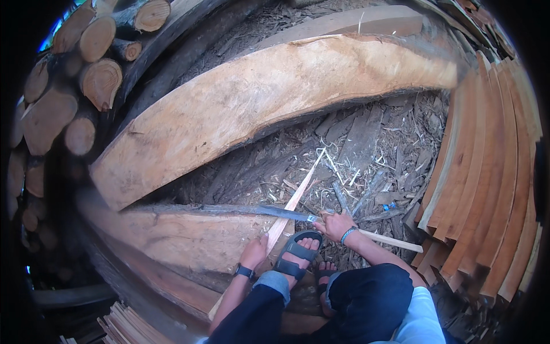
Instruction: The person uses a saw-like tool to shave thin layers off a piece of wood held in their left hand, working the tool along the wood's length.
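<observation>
Across the upper middle, a huge pale slab of sawn timber [275, 97], bowed by the lens; at far left, stacked round logs [86, 74]; at right, leaning curved planks [492, 172]. Below the slab, a lower plank [183, 241] on bark-littered ground [366, 143]. Over that plank, a long machete [252, 211], blade running leftward, wooden handle clenched in the right hand [335, 225]. Under the blade, a thin pale wood strip [295, 200], pinned near its lower end by the left hand [255, 250], fingers closed around it, beside a sandalled foot [298, 252].
</observation>
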Available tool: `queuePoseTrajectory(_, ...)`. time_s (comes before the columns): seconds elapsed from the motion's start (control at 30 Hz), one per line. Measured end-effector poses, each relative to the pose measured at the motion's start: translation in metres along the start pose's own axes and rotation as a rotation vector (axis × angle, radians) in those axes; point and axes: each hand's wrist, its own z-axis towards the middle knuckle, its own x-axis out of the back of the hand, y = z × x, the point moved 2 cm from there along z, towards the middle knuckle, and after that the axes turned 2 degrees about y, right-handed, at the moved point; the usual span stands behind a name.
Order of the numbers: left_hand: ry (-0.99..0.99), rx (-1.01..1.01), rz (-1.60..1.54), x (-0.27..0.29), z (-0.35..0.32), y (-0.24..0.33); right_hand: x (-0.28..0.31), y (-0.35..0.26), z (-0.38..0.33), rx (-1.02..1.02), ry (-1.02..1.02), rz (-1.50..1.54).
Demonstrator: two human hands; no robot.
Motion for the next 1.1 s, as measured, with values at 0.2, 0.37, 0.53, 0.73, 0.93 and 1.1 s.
queuePoseTrajectory(0.2,0.073,-0.001,0.004,-0.001,-0.006,-0.01,0.022,0.005,0.0,-0.055,0.024,0.064)
queuePoseTrajectory(0.37,-0.009,0.014,0.013,0.0,-0.002,-0.004,0.004,-0.009,-0.014,0.016,-0.002,0.035)
queuePoseTrajectory(0.53,0.041,-0.006,-0.012,-0.005,-0.001,-0.01,0.02,0.034,0.013,-0.291,0.134,0.175)
queuePoseTrajectory(0.73,0.029,0.008,0.024,-0.003,-0.002,-0.011,0.019,0.008,-0.002,-0.078,-0.048,0.036)
queuePoseTrajectory(0.93,0.005,-0.027,0.003,0.001,0.0,-0.006,0.011,0.024,0.004,-0.141,0.032,0.101)
queuePoseTrajectory(1.1,0.0,-0.029,0.0,0.001,0.005,-0.017,0.025,0.032,0.011,-0.213,0.027,0.09)
